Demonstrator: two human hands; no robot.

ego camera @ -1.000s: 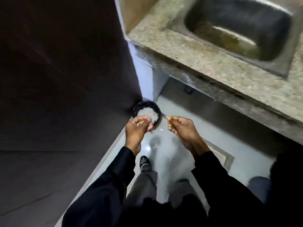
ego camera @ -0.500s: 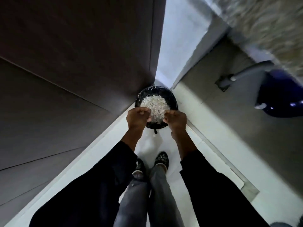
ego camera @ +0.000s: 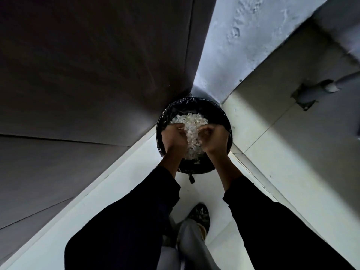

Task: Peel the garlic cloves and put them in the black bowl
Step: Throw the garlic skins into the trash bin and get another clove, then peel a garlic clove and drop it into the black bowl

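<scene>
While curled, both hands (ego camera: 194,139) hover over the lined bin (ego camera: 224,117)

A round black bin lined with a glossy black plastic bag (ego camera: 222,115) is standing on the pale floor in the far corner, and a heap of thin, whitish, papery garlic skins (ego camera: 190,123) is lying inside it, filling its middle.
</scene>
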